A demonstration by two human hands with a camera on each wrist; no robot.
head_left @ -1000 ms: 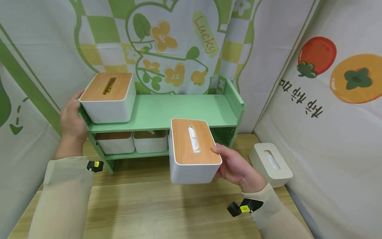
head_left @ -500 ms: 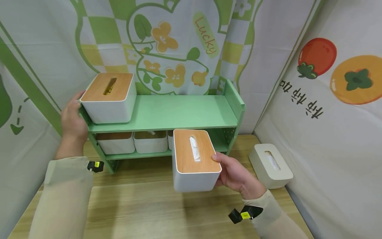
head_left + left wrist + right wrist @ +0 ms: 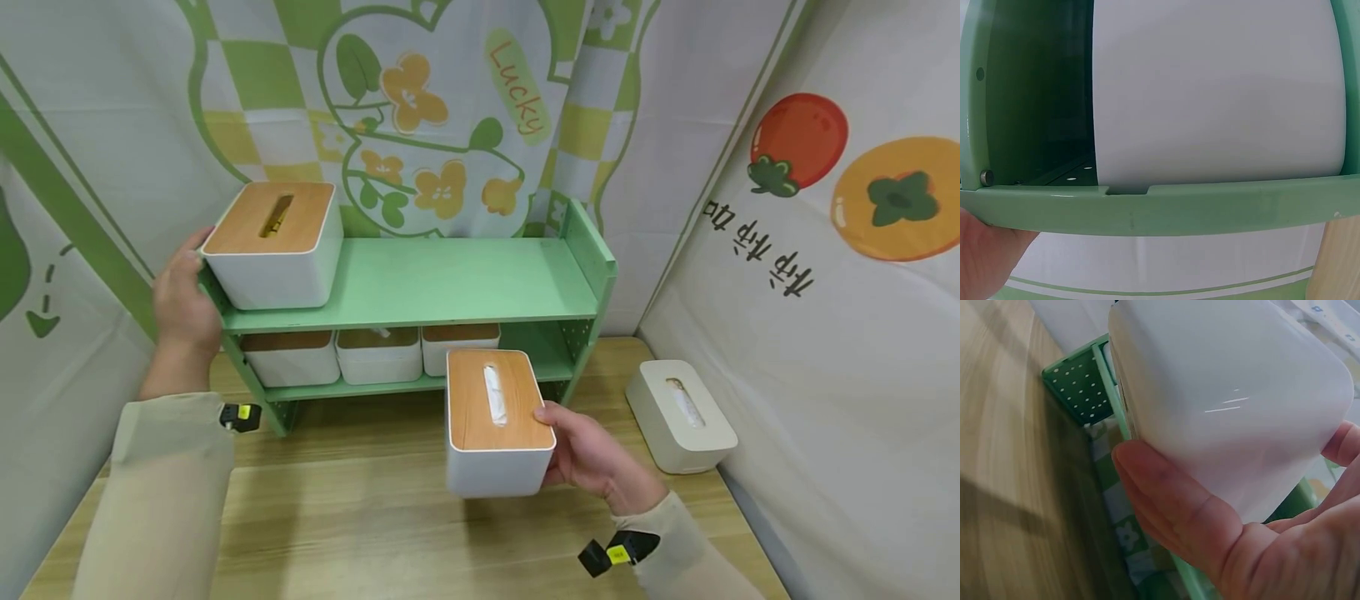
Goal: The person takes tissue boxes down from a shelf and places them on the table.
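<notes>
My right hand (image 3: 600, 454) grips a tissue box (image 3: 495, 479) by its right side, thumb over the edge of the wood-look lid. The box is white, with white tissue in its slot, and is held above the table in front of the shelf. In the right wrist view its smooth white wall (image 3: 1229, 394) rests between thumb and fingers. At the far left, my left hand (image 3: 183, 304) holds the upper left side panel of the green two-tier shelf (image 3: 457, 279). The left wrist view shows part of that hand (image 3: 988, 256) against the panel's edge.
A white tissue box with wood-look lid (image 3: 273, 279) stands at the top tier's left end. Three boxes, including a tissue box (image 3: 378, 362), line the lower tier. A cream tissue box (image 3: 678, 417) sits on the wooden table (image 3: 352, 533) at right, near the fabric wall.
My right hand has brought the tissue box down and toward me, slightly right, uncovering the third box on the lower tier. The left hand stays on the shelf.
</notes>
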